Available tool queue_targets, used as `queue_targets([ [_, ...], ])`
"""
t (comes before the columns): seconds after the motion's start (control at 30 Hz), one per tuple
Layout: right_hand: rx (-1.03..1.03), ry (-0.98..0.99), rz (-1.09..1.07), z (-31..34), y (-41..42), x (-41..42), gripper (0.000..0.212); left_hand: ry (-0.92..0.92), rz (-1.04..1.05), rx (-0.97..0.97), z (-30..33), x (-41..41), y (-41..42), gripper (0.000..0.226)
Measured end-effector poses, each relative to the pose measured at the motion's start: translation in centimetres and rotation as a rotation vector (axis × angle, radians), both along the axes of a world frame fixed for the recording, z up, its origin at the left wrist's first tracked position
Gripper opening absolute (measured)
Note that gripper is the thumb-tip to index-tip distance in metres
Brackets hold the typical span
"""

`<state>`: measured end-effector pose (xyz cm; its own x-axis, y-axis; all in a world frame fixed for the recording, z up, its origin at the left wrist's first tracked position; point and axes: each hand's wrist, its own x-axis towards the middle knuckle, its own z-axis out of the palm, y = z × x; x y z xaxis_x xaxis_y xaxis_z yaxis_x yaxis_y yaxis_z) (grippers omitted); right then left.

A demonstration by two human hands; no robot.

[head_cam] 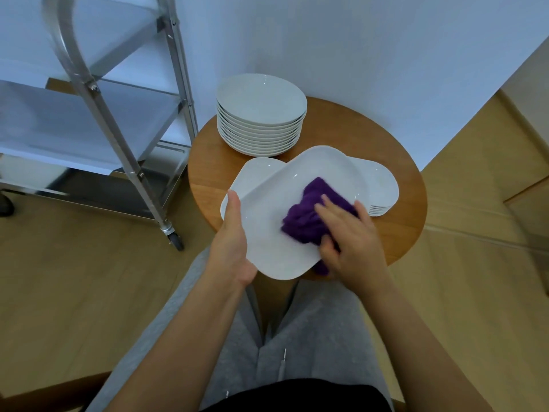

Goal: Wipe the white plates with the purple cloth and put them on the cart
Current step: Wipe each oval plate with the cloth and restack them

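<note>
Nearest me I see grey sweatpants [312,331] and both forearms reaching forward over my lap. My left hand [231,233] holds the near left edge of a white rounded-rectangular plate [276,221], thumb laid along the rim on top, the rest of that grip hidden beneath, so it is clamped on the plate. The plate is lifted and tilted above the round wooden tabletop [404,215]. My right hand [353,233] presses a bunched purple cloth [309,215] against the plate's upper face, fingers curled round the cloth, a fold of it hanging past the plate's near right edge.

Under the lifted plate lies a low stack of similar rounded-rectangular plates [380,188], showing on both sides of it. Beyond that, at the far edge of the tabletop, stands a taller stack of round white plates [261,114], close to the white wall [356,55].

To the left, on the wood floor [74,278], stands a metal cart [124,114] with shelves and a castor wheel [175,239]; I can't see any plates on it.
</note>
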<state>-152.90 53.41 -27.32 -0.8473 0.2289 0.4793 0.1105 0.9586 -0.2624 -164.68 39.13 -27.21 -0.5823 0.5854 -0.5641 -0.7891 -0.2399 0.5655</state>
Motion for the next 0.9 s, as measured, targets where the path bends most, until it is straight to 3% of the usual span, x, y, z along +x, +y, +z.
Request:
queue_targets([
  [0.17, -0.124, -0.191, -0.218, 1.9, 2.1, -0.7, 0.057, 0.051, -0.004, -0.183, 0.0, -0.5, 0.1, 0.051],
  [0.27, -0.290, -0.275, -0.284, 2.6, 2.0, -2.3, 0.057, 0.108, -0.017, -0.261, 0.5, -0.7, 0.3, 0.050],
  [0.37, -0.311, -0.395, -0.298, 3.0, 1.6, -4.0, 0.071, 0.156, -0.089, -0.316, 1.0, -0.7, 0.1, 0.057],
  [0.47, -0.225, -0.405, -0.192, 3.0, 0.6, -5.1, 0.071, 0.268, -0.150, -0.372, 1.7, -0.9, -0.4, 0.060],
  [0.67, 0.002, -0.348, 0.219, 2.2, -3.1, -5.6, 0.062, 0.562, -0.382, -0.468, 3.4, -1.3, -1.1, 0.059],
  [0.8, -0.252, -0.530, 0.247, 5.5, -0.6, -6.2, 0.070, 0.679, -0.453, -0.428, 4.2, -1.6, -0.9, 0.050],
  [0.9, -0.460, -0.563, 0.208, 7.4, 2.0, -6.4, 0.050, 0.659, -0.442, -0.396, 4.8, -2.1, -0.9, 0.044],
])
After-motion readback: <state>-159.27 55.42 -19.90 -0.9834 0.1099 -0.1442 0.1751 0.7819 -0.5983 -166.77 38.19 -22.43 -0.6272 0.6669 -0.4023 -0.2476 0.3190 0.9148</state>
